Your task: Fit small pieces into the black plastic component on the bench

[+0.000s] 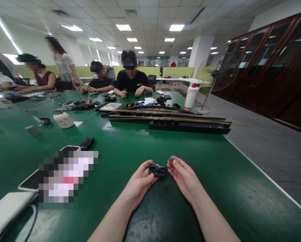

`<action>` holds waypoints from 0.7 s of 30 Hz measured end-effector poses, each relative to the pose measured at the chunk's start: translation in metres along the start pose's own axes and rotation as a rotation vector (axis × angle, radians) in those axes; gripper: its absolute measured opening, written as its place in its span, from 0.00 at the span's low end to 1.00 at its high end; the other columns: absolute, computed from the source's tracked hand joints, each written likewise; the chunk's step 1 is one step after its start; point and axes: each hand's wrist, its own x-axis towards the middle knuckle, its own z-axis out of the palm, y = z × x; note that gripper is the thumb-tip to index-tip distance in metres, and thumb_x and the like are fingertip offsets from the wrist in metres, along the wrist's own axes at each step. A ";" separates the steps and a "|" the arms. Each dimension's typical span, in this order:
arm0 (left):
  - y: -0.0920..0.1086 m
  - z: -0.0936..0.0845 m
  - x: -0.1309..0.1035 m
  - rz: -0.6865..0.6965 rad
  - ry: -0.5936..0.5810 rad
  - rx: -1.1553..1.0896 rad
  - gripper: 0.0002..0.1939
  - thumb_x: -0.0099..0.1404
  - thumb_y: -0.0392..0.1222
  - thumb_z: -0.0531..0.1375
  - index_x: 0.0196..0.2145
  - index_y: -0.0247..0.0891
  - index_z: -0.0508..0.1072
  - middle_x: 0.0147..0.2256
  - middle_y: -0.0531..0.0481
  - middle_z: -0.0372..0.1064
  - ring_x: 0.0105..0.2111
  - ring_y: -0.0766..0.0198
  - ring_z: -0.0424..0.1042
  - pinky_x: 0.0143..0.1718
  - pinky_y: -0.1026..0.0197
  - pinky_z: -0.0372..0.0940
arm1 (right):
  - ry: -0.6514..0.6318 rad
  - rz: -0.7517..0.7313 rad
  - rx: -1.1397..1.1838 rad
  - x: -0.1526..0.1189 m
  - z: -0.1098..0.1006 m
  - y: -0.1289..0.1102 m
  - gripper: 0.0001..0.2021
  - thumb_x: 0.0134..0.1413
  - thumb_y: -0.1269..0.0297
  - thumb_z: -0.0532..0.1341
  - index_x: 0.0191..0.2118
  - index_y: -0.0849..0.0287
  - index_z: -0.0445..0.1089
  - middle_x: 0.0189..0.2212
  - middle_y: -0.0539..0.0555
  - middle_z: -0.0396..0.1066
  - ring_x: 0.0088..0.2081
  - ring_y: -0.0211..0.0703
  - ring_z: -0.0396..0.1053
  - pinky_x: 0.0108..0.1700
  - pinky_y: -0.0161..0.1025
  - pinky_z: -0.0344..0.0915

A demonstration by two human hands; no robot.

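Near the middle of the green table, my left hand (141, 183) grips a small black mechanical part (157, 170) with some metal pieces on its top. Its thumb presses the near side while the fingers wrap behind. Just to the right, my right hand (184, 178) pinches a small metallic, yellowish piece (170, 160) between thumb and fingertips. That piece is held beside the black part, slightly higher, and a narrow gap seems to separate them. The exact kind of both pieces is too small to tell.
Long black rails (190, 127) with thin brass-coloured rods lie across the table (120, 144) ahead. A white bottle (191, 96) with a red cap stands behind them. On the left are a white jar (63, 119), a phone-like device (29, 179) and a black case (87, 143). Several people sit beyond.
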 end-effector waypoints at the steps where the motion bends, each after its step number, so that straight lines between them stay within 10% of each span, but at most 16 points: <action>1: 0.000 0.000 0.000 -0.002 0.003 -0.001 0.27 0.49 0.32 0.66 0.46 0.38 0.64 0.43 0.44 0.69 0.45 0.58 0.68 0.53 0.55 0.54 | -0.001 -0.001 -0.002 0.000 0.000 0.000 0.15 0.30 0.61 0.71 0.31 0.56 0.73 0.29 0.49 0.75 0.33 0.38 0.69 0.38 0.35 0.62; 21: 0.001 0.001 0.000 -0.009 0.013 -0.009 0.28 0.47 0.31 0.66 0.46 0.38 0.64 0.43 0.44 0.69 0.46 0.58 0.68 0.54 0.54 0.53 | 0.001 0.001 -0.008 0.000 0.000 0.000 0.16 0.29 0.60 0.72 0.31 0.56 0.74 0.29 0.49 0.75 0.32 0.37 0.69 0.38 0.35 0.62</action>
